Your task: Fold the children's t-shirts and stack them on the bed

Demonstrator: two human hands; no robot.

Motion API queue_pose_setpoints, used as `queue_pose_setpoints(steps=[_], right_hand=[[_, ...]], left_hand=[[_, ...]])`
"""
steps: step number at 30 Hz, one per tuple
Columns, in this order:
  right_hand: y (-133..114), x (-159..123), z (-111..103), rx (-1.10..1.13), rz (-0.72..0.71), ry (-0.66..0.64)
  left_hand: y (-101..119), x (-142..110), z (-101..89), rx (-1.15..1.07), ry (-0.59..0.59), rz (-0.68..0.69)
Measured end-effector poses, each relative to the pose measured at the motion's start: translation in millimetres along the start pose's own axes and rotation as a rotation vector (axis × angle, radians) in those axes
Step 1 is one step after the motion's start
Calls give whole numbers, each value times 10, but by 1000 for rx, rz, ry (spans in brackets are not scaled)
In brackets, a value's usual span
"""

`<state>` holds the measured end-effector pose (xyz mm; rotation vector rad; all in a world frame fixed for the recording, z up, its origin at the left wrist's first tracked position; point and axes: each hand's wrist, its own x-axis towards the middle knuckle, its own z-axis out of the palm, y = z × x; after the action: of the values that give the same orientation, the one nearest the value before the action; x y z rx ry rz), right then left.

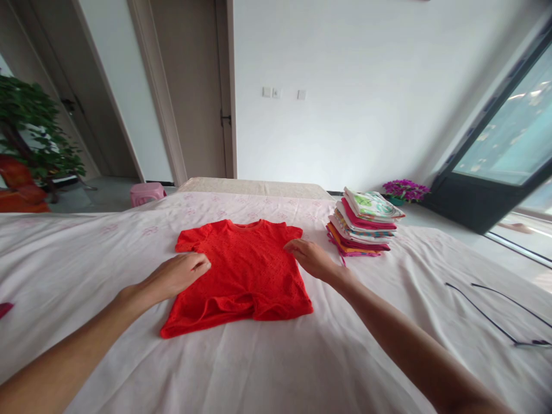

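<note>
A red short-sleeved T-shirt [245, 261] lies spread on the bed, collar away from me, its bottom hem rumpled and partly raised in folds. At its left side, just under the sleeve, my left hand [185, 273] is closed with the fingers curled against the fabric. Opposite it, my right hand [308, 256] pinches the shirt's right side near the sleeve. My fingertips are partly hidden by the hands themselves.
A stack of folded clothes [362, 224] stands right of the shirt. Eyeglasses [513, 339] lie on the white bedsheet [267, 368] at the right. Beyond the bed are a pink stool [147, 193], purple flowers [405, 190] and a leafy plant [37, 126].
</note>
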<state>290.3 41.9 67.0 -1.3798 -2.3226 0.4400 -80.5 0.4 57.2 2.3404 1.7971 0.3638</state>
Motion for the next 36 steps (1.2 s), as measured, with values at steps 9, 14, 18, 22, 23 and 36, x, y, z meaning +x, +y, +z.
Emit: queue_pose_setpoints(steps=[9,14,18,22,23,36], right_hand=[[183,707,757,-420,68,-49],[540,735,715,-344,114,-45],[796,773,521,-185,241,219],[1078,813,336,-218,597,342],[1136,821,305,-225,632,328],[1087,1019,466,241,411,480]], left_hand=[[-246,876,680,187,86,-176],[-506,845,839,319,109,-302],[-538,835,892,344,139,-309],[-549,848,931,342,173,-294],[-555,848,935,340,178,-286],[-544,824,905,325,202,-267]])
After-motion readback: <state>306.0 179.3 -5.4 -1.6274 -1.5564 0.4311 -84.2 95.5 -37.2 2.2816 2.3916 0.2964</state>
